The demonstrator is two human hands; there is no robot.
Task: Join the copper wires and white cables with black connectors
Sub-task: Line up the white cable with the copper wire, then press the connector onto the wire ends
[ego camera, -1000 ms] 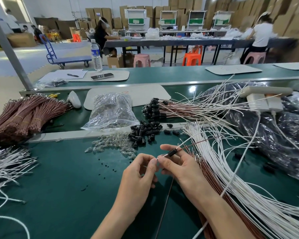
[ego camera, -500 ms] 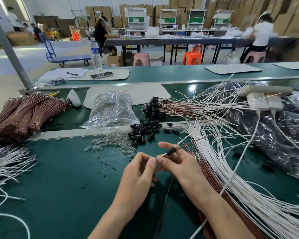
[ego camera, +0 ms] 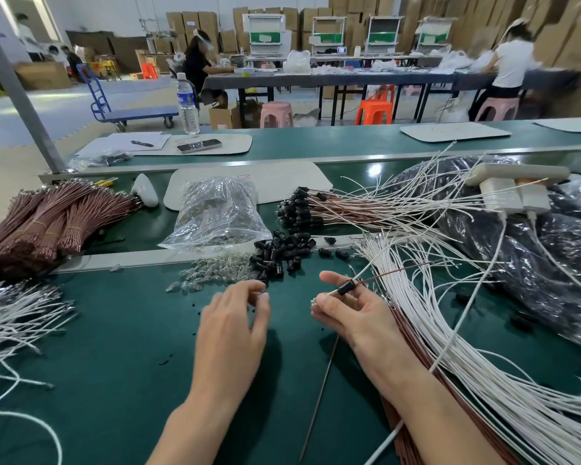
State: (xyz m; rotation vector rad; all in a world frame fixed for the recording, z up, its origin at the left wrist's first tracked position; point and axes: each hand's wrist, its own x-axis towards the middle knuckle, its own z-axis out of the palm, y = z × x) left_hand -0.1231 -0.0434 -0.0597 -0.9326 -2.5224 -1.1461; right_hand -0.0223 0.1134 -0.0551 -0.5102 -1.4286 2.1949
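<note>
- Pinching black connector (ego camera: 346, 287) between right hand (ego camera: 353, 313) thumb and fingers, just above green table (ego camera: 114, 347).
- Checking white cable (ego camera: 366, 270) and copper wire (ego camera: 396, 270) seat fully; no tugging.
- Hovering left hand (ego camera: 235, 317) beside, fingers loose, gripping nothing.

No lettering reads clearly (bottle label (ego camera: 185, 99) too blurred).

L hand (ego camera: 235, 325), R hand (ego camera: 351, 313): bare.
</note>
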